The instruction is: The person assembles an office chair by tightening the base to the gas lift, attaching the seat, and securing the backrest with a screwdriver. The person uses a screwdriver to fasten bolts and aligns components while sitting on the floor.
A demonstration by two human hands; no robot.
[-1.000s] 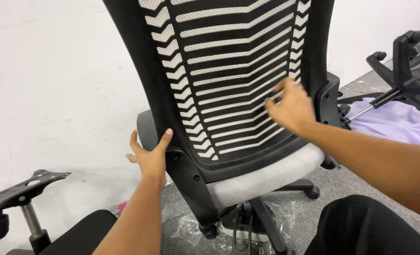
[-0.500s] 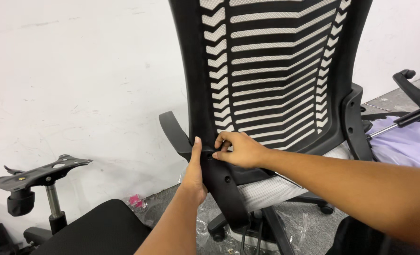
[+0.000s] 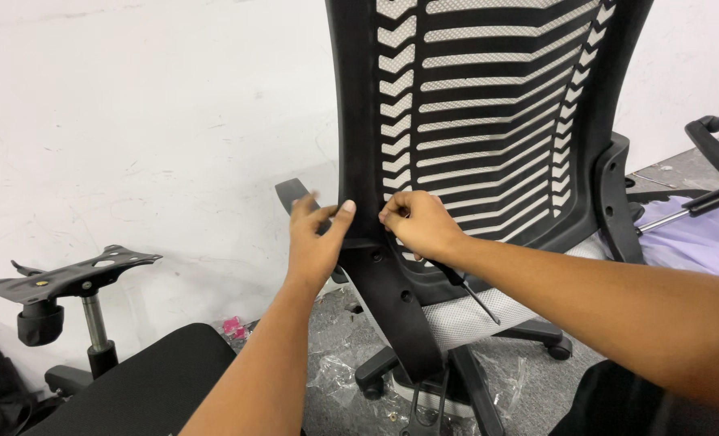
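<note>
An office chair stands upright near the middle of the view, seen from behind, on a grey floor point(image 3: 537, 379) against a white wall point(image 3: 149, 121). Its backrest point(image 3: 489, 113) is a black frame with white mesh showing through slanted slots; below it a black support bracket point(image 3: 392, 299) runs down to the grey mesh seat point(image 3: 473, 311). The left hand point(image 3: 315, 242) lies against the left edge of the backrest frame where the bracket meets it, thumb pointing up along the frame, fingers spread around the edge beside the black armrest point(image 3: 293, 194); its grip is loose and wide, closed on nothing. The right hand point(image 3: 420, 226) is just beside it at the same joint, fingers curled tight around a thin black tool point(image 3: 468, 291), whose shaft slants down and to the right out of the fist; the tool's kind cannot be told. The two hands are near each other but do not touch. Clear plastic wrap point(image 3: 335, 379) lies on the floor under the chair base. To the left stands a separate gas-lift post topped with a black metal seat plate point(image 3: 69, 278), well apart from the chair, with a black seat cushion point(image 3: 133, 391) near it. A lilac cloth point(image 3: 691, 238) lies at the right.
</note>
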